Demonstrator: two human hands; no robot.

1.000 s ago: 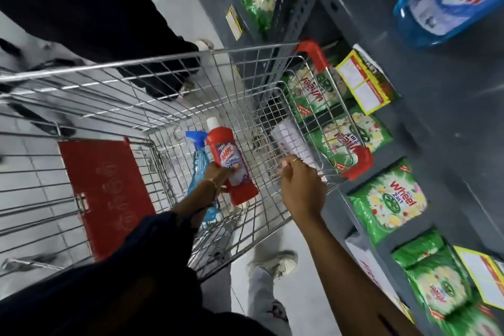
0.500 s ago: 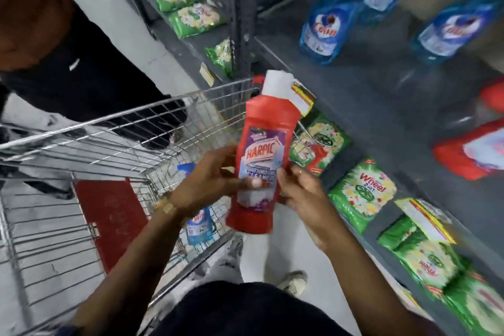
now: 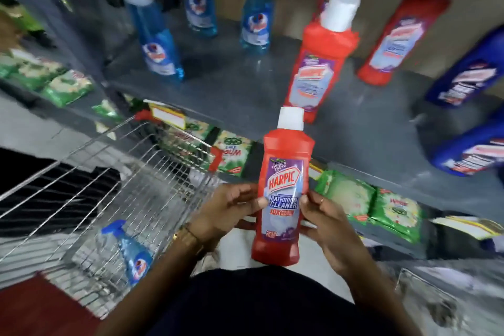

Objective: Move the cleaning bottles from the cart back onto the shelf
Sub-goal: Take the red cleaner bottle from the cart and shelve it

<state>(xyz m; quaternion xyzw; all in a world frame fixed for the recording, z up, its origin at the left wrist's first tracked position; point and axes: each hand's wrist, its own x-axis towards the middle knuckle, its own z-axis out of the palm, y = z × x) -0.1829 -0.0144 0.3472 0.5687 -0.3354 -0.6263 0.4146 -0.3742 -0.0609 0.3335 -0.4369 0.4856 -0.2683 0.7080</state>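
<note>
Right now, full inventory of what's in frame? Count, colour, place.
Held bottle: 1, red with white cap, upright in both hands, in front of the shelf.
Red bottles: 3, white caps, standing on the shelf, right of centre.
Blue bottles: at least 3, clear blue, shelf left.
Dark blue bottles: 2, shelf far right.
Spray bottle: 1, blue, lying in the cart.
Green packets: several, lower shelves.
Cart: 1, wire, red corners, lower left.
Left hand: on the held bottle's left side.
Right hand: on its right side.
</note>
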